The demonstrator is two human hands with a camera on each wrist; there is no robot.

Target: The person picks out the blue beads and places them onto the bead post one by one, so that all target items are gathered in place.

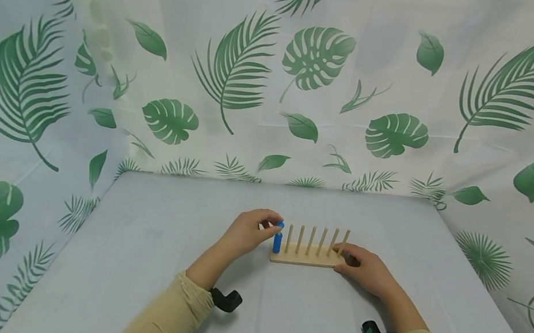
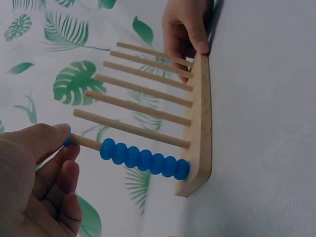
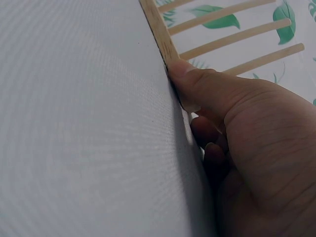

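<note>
A wooden peg stand (image 1: 303, 260) with a row of several upright pegs rests on the table. Its leftmost peg carries a stack of round blue beads (image 2: 144, 161); the other pegs are bare. At the tip of that peg my left hand (image 1: 247, 232) pinches one more blue bead (image 2: 67, 137) between thumb and fingers, mostly hidden by them. Bare peg shows between this bead and the stack. My right hand (image 1: 365, 270) grips the right end of the base, its thumb (image 3: 183, 69) pressed along the edge, with the other fingers partly hidden behind.
The table (image 1: 136, 262) has a pale grey cover. Behind it and at both sides hang white sheets (image 1: 345, 4) printed with green leaves. Black wrist devices (image 1: 226, 300) sit below each hand, at the cuffs of the beige sleeves.
</note>
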